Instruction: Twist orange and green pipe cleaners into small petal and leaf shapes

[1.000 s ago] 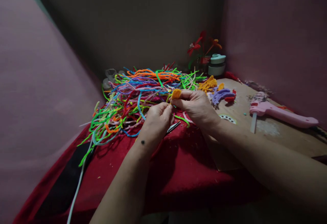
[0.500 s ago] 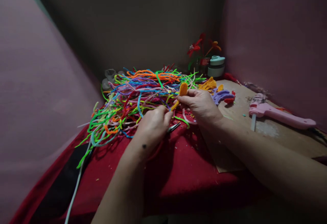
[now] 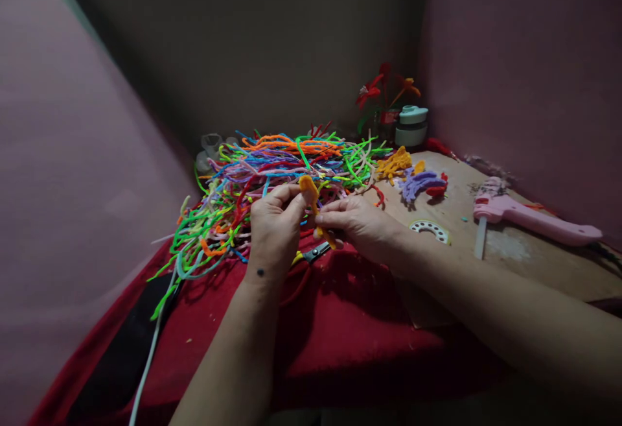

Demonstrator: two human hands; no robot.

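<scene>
Between both hands is an orange-yellow pipe cleaner [image 3: 308,185], its upper end shaped into a flat, rounded petal and its lower end thin. My left hand [image 3: 278,228] pinches it near the petal end. Lower on the stem, the fingers of my right hand [image 3: 357,222] are closed on it. Just under the hands lie scissors [image 3: 315,253] with yellow on the handle, partly covered by my left hand. Behind them spreads a large heap of pipe cleaners [image 3: 286,147] in many colours.
A red cloth [image 3: 350,322] covers the table. At right, a pink glue gun [image 3: 539,218] rests on a brown board [image 3: 451,186] with purple [image 3: 418,184] and orange [image 3: 394,163] fuzzy pieces. Behind stand a mint-lidded container [image 3: 412,126] and red flowers [image 3: 372,91]. A white cable [image 3: 147,361] runs at left.
My left hand has moved up to the petal end, while my right hand has shifted down the stem. The piece is now lower and further left. A white ring with holes now shows on the board.
</scene>
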